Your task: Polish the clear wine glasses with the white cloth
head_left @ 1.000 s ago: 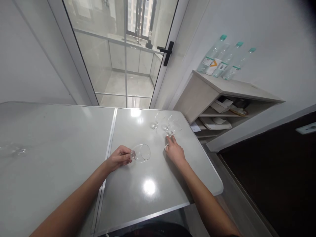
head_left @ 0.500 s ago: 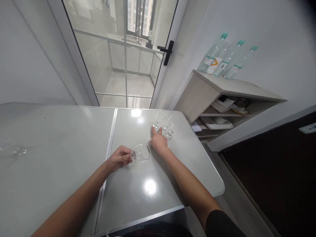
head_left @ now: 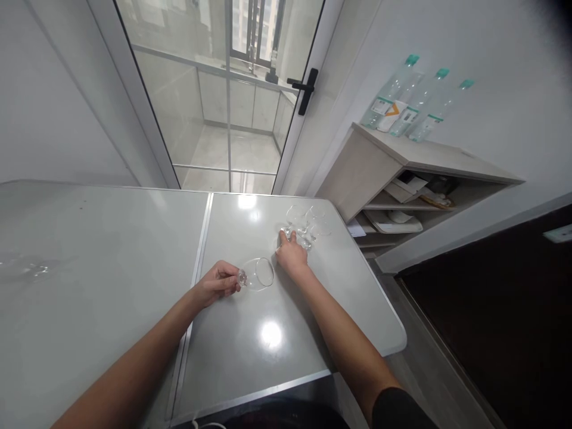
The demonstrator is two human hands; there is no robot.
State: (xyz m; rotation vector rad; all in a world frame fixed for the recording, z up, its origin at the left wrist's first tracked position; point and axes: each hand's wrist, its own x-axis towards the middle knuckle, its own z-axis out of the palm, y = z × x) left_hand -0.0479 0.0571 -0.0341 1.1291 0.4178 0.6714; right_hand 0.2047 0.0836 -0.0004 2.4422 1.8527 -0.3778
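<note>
My left hand (head_left: 220, 282) is closed round the foot end of a clear stemmed glass (head_left: 257, 274), whose rim faces right, just over the table (head_left: 236, 345). My right hand (head_left: 291, 253) reaches to the far right part of the table, thumb and fingers at the base of a clear glass (head_left: 286, 230) in a cluster. Its fingertips look apart and touch or nearly touch that glass; a firm grip cannot be made out. Several clear glasses (head_left: 318, 221) stand or lie close together there, their outlines faint.
More clear glassware (head_left: 38, 271) lies at the table's far left. Beyond the table is a glass door (head_left: 250, 137) with a black handle (head_left: 307, 91). Plastic bottles (head_left: 406, 119) stand on a wooden shelf unit (head_left: 370, 164) at the right. A metal seam (head_left: 202, 238) crosses the table.
My right hand has shifted slightly right with the near glasses of the cluster, which look moved a little closer together. My left hand keeps its hold on the stemmed glass.
</note>
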